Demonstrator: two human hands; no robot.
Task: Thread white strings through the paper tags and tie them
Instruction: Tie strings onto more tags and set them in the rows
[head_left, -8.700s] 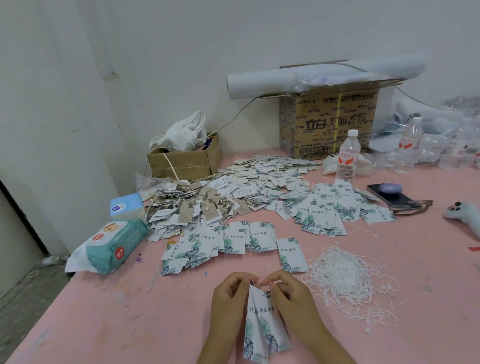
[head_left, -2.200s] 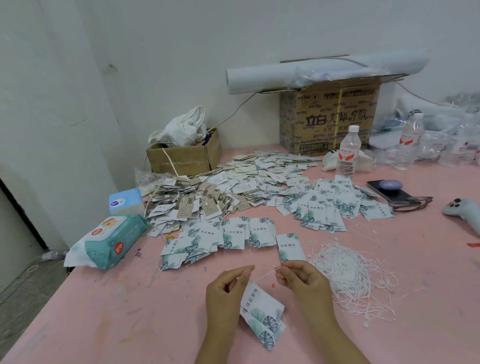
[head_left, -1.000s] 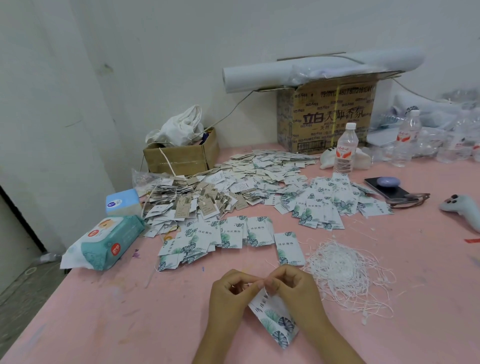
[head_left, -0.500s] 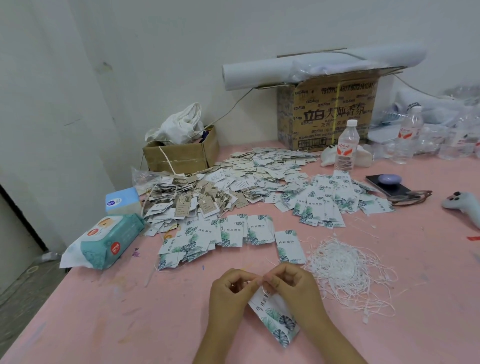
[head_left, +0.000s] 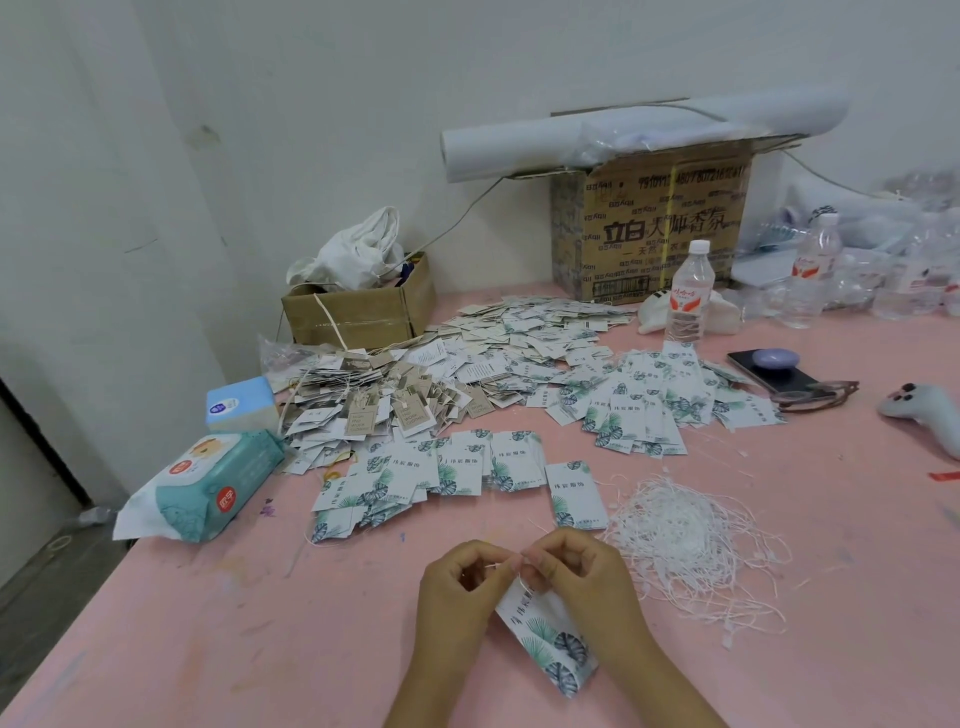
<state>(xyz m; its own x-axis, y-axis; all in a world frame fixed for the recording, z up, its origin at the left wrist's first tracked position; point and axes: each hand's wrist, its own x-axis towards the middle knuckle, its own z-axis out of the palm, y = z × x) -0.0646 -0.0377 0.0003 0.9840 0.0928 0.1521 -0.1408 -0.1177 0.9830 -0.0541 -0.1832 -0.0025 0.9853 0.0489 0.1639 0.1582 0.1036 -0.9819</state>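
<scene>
Our left hand (head_left: 457, 597) and right hand (head_left: 587, 582) meet fingertip to fingertip low in the view, both curled. Each pinches the thin white string (head_left: 496, 556) at the top of the leaf-printed tags (head_left: 545, 639), which hang below our fingers and slant toward the right wrist. Two seconds ago our hands were apart with the string drawn taut between them. Now they have closed together again, and little has shifted in the last half second. We judge that threading is done for this set and the knot is being formed; the knot itself is hidden behind our fingers. Just right of our right hand lies the tangled pile of loose strings (head_left: 680, 540), and a single tag (head_left: 571, 493) lies just beyond our hands. Farther out are a fanned row of leaf tags (head_left: 426, 473), a second spread (head_left: 639, 415) to the right, and a big heap of pale and brown tags (head_left: 467, 358), so plenty of tags remain. The pink surface (head_left: 208, 649) also carries a pack of wipes (head_left: 208, 483), a blue tissue box (head_left: 240, 402), a small carton (head_left: 363, 312) with white cloth in it, a printed carton (head_left: 654, 234) under a paper roll (head_left: 571, 140), a water bottle (head_left: 688, 291) and a phone (head_left: 774, 369). Behind it stands a plain white wall (head_left: 260, 104).
</scene>
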